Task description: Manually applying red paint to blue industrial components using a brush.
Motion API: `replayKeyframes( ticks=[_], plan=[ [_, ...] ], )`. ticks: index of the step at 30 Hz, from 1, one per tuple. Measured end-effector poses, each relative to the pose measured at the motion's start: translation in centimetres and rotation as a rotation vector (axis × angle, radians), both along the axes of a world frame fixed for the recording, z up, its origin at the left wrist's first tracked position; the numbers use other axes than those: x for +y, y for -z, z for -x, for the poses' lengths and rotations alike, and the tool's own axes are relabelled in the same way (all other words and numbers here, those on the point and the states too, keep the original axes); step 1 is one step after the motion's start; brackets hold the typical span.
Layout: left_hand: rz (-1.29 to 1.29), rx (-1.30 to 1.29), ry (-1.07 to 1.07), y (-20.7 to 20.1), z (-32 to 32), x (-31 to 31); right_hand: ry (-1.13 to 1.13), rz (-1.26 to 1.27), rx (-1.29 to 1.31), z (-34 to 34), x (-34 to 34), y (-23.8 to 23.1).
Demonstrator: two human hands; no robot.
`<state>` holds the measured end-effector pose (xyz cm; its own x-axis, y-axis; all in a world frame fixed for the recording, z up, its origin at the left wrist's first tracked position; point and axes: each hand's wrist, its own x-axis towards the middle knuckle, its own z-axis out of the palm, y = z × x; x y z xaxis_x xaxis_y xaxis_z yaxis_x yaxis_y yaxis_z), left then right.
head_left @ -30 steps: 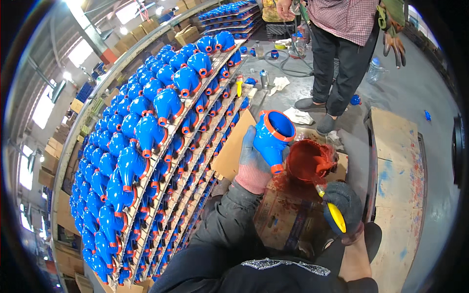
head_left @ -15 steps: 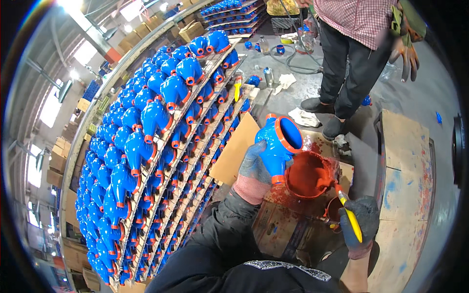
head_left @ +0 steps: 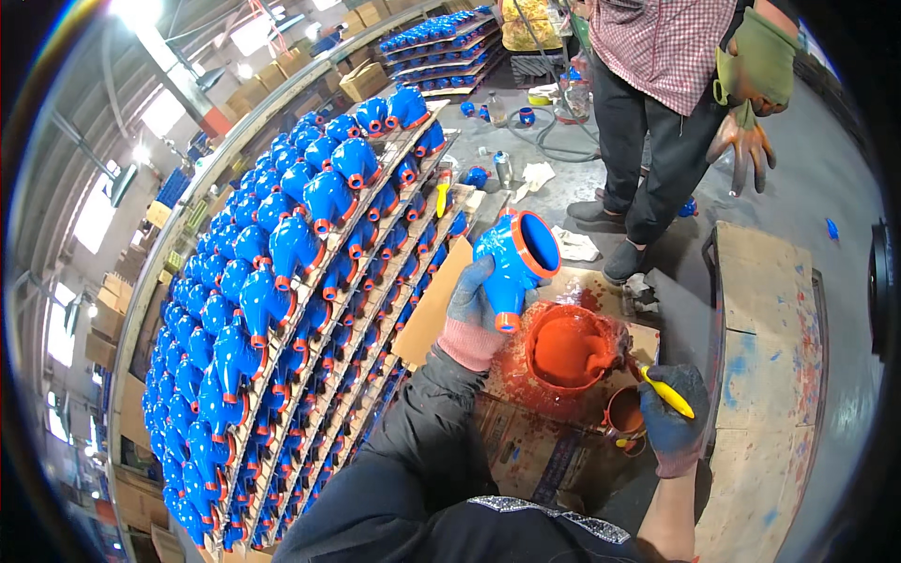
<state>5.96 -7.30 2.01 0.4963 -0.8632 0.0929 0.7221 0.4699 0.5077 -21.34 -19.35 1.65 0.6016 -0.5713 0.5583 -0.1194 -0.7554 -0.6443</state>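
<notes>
My gloved left hand (head_left: 470,298) grips a glossy blue valve body (head_left: 499,270) from its left side. Its wide round mouth, rimmed in orange-red, faces up and to the right, and a narrower red-ended neck points down. In my gloved right hand (head_left: 678,418) is a paintbrush (head_left: 670,395) with a yellow handle. The brush's head points toward the right edge of a bowl (head_left: 533,368) of red paint; its bristles are hard to make out against the paint. The bowl sits below and right of the valve body, apart from it.
At left, stacked racks (head_left: 310,267) hold many blue valve bodies with red rims. A small cup (head_left: 623,410) stands beside the bowl on paint-stained cardboard. Another brush (head_left: 443,195) lies by the racks. A cardboard-covered bench (head_left: 765,328) is at right. A co-worker (head_left: 648,122) stands ahead.
My left hand and the valve body have shifted slightly left, away from the bowl. The brush has turned to a flatter slant at the bowl's right edge. The whole view has shifted a little.
</notes>
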Motion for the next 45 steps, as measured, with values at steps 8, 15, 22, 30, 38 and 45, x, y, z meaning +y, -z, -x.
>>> replayKeyframes(
  ticks=[8,15,22,30,38,45],
  plan=[
    [0.022,0.028,0.018,-2.7,-2.5,2.6,-0.007,-0.075,-0.024,-0.7,-0.4,0.5],
    [-0.154,-0.085,-0.153,-3.5,-6.0,3.9,-0.057,-0.117,-0.037,-1.8,-1.1,1.0],
    [-0.485,-0.728,-0.312,-8.9,-10.6,1.7,-0.064,-0.144,-0.036,-2.5,-1.2,1.1],
    [-0.436,-0.508,-0.43,-10.5,-20.2,-0.1,-0.088,-0.11,0.024,-3.0,-1.1,0.3],
    [-0.536,-0.423,-0.284,-10.1,-16.8,-0.1,-0.107,-0.092,-0.017,-3.3,-1.6,1.0],
    [-0.545,-0.51,-0.337,-8.3,-17.3,-1.0,-0.135,-0.085,-0.077,-3.0,-1.4,1.4]
  ],
)
